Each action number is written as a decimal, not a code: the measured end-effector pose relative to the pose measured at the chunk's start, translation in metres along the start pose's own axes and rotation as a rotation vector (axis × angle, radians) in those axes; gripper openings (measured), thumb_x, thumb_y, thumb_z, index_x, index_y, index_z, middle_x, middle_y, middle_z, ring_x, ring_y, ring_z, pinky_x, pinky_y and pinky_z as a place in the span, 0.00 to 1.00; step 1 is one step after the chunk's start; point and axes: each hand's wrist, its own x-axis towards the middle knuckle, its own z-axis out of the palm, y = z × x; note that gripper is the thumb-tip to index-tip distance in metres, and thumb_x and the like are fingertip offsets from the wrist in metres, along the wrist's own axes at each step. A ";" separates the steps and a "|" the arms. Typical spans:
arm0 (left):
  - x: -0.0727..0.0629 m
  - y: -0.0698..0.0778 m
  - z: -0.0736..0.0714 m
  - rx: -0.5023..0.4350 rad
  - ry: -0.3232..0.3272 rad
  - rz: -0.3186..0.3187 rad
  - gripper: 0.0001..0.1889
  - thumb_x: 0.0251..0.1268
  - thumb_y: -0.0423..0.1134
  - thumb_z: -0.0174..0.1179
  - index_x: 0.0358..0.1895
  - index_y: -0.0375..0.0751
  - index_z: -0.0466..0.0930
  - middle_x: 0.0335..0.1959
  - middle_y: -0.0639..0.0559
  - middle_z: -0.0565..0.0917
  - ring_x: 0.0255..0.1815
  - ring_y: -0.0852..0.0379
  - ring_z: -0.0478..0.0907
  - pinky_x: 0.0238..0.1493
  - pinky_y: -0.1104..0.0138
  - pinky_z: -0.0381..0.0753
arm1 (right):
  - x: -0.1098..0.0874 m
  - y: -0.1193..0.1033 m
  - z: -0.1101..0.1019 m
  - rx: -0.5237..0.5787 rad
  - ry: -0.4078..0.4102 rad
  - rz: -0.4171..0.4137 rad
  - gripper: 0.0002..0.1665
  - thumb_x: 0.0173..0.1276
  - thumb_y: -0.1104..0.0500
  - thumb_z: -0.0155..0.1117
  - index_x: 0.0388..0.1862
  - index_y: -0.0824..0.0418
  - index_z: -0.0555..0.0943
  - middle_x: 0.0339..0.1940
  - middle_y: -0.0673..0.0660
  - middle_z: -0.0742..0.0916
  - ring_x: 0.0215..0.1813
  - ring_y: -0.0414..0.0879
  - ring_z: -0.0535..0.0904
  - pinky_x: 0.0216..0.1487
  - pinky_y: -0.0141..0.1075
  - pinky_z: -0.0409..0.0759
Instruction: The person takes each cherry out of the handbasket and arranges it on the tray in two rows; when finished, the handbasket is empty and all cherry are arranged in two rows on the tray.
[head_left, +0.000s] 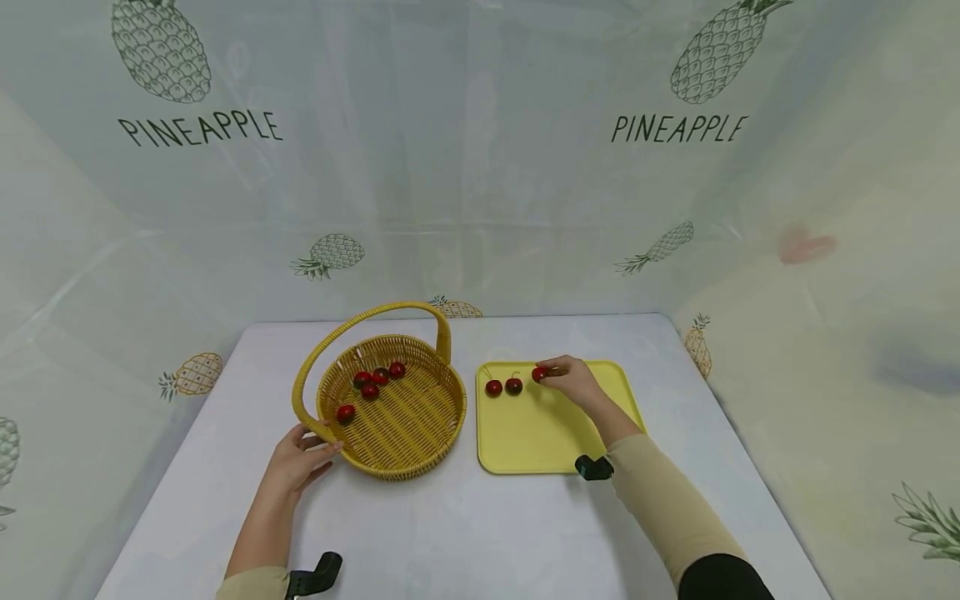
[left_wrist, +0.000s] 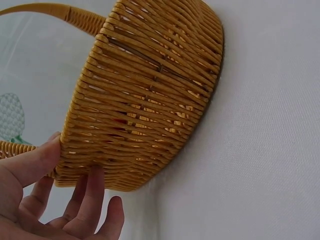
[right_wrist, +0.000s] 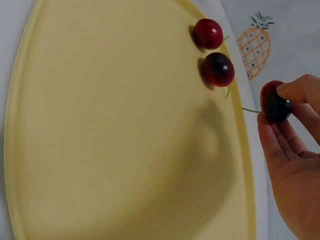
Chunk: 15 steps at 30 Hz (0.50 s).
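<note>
My right hand pinches a dark red cherry between thumb and fingers, above the far part of a yellow tray. A thin green stem sticks out from that cherry. Two more cherries, one red and one darker, lie on the tray near its far edge, left of the hand. At the left stands a round wicker basket with several cherries inside. My left hand grips its near-left rim by the handle base, thumb at the rim and fingers against the outer wall.
The basket's tall arched handle rises over its far-left side. Basket and tray stand side by side on a white table, a narrow gap between them. Behind the table hangs a curtain printed with pineapples.
</note>
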 end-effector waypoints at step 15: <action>0.002 -0.001 0.001 0.001 0.010 0.002 0.33 0.61 0.31 0.67 0.67 0.32 0.61 0.56 0.34 0.71 0.41 0.57 0.80 0.55 0.51 0.78 | 0.010 0.009 0.000 -0.097 -0.017 -0.044 0.19 0.61 0.70 0.69 0.52 0.68 0.81 0.53 0.65 0.81 0.54 0.58 0.78 0.49 0.43 0.81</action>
